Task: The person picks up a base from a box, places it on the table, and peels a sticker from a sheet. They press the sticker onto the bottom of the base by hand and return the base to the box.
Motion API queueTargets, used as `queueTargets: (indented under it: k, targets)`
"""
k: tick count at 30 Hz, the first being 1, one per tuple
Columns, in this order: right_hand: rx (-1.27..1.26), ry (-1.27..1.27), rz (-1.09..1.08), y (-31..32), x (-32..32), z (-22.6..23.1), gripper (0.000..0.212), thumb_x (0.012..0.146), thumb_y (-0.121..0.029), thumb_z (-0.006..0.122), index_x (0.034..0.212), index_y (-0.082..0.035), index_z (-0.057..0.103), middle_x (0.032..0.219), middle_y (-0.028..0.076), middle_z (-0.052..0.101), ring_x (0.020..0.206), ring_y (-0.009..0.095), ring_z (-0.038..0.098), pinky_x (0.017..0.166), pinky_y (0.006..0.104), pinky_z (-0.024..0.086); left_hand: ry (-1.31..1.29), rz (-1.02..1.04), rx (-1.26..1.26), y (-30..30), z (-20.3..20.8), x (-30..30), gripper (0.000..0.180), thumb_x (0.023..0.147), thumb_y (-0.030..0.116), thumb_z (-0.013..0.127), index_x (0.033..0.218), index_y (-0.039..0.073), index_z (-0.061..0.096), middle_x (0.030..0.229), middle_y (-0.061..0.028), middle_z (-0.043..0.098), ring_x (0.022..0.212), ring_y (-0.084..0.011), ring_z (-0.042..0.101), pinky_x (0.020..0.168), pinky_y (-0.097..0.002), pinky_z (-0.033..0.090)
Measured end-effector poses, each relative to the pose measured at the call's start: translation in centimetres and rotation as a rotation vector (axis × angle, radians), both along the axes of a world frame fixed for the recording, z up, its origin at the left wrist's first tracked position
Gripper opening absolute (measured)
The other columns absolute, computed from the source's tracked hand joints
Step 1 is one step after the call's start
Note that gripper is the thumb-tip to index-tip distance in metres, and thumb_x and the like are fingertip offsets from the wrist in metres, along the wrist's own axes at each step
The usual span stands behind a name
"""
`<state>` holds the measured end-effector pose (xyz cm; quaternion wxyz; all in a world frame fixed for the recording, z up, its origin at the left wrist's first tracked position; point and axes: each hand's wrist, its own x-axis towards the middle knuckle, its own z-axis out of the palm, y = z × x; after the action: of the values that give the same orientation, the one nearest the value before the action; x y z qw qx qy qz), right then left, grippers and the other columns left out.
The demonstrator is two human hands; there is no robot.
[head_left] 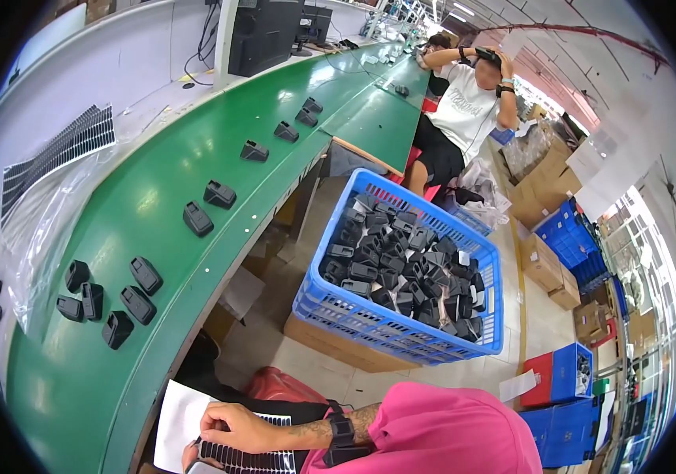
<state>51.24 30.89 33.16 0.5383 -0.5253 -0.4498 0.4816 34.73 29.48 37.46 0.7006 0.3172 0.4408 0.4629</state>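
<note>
Low in the view my right hand reaches in from the right, its fingers curled and pressed together; what they pinch is hidden. Below it a sheet of black stickers in rows lies over my lap, beside white paper. Only a bit of my left hand shows at the lower edge, its fingers bent around something dark that I cannot make out. On the green bench at the left, several small black plastic housings lie in a loose group, the nearest things on the bench to my hands.
A blue crate full of similar black housings stands on a cardboard box, right of the green bench. More housings trail along the bench. A sticker sheet lies at far left. A seated person raises both arms.
</note>
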Motion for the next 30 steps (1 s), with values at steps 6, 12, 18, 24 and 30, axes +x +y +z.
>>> queueTargets:
  k: [6,12,18,24,30]
  targets:
    - [0.04,-0.009,0.035,-0.1,-0.1,0.0,0.013,0.08,-0.009,0.063,0.079,0.003,0.057,0.074,0.009,0.055,0.068,0.017,0.054,0.062,0.031,0.044,-0.007,-0.035,-0.026,-0.1,-0.1,0.0,0.064,0.069,0.021,0.07,0.123,-0.006,0.049,0.097,-0.0085,0.057,0.083,-0.017,0.054,0.071,-0.0247,0.044]
    - [0.061,-0.057,0.011,-0.3,-0.3,-0.1,0.012,0.083,-0.008,0.058,0.082,0.003,0.054,0.078,0.01,0.055,0.073,0.019,0.054,0.066,0.0317,0.044,0.036,-0.131,-0.028,-0.2,-0.9,-0.2,0.062,0.07,0.022,0.07,0.122,-0.006,0.05,0.098,-0.0087,0.057,0.084,-0.0177,0.054,0.073,-0.0257,0.044]
    - [0.05,0.016,-0.011,-0.6,-0.5,0.2,0.012,0.086,-0.009,0.057,0.083,0.003,0.053,0.079,0.009,0.054,0.074,0.017,0.053,0.067,0.0307,0.044,0.084,-0.213,0.015,-0.3,-1.5,-0.4,0.062,0.071,0.022,0.069,0.123,-0.004,0.048,0.099,-0.0092,0.056,0.086,-0.0186,0.054,0.074,-0.0271,0.045]
    - [-0.006,0.149,-0.132,-1.0,-1.9,-0.3,0.013,0.088,-0.009,0.056,0.085,0.002,0.052,0.077,0.005,0.053,0.07,0.011,0.049,0.063,0.0269,0.043,0.086,-0.21,0.011,0.1,-1.6,-1.3,0.058,0.075,0.022,0.069,0.122,-0.004,0.048,0.099,-0.0092,0.057,0.086,-0.0175,0.054,0.075,-0.0258,0.044]
    - [-0.024,0.16,-0.119,-1.0,-2.1,0.7,0.014,0.09,-0.013,0.055,0.086,0.0,0.055,0.076,0.002,0.055,0.071,0.008,0.049,0.063,0.025,0.042,0.108,-0.23,-0.069,1.1,-1.4,-2.3,0.045,0.077,0.015,0.065,0.117,-0.001,0.052,0.101,-0.0077,0.058,0.085,-0.0158,0.054,0.072,-0.0258,0.044]
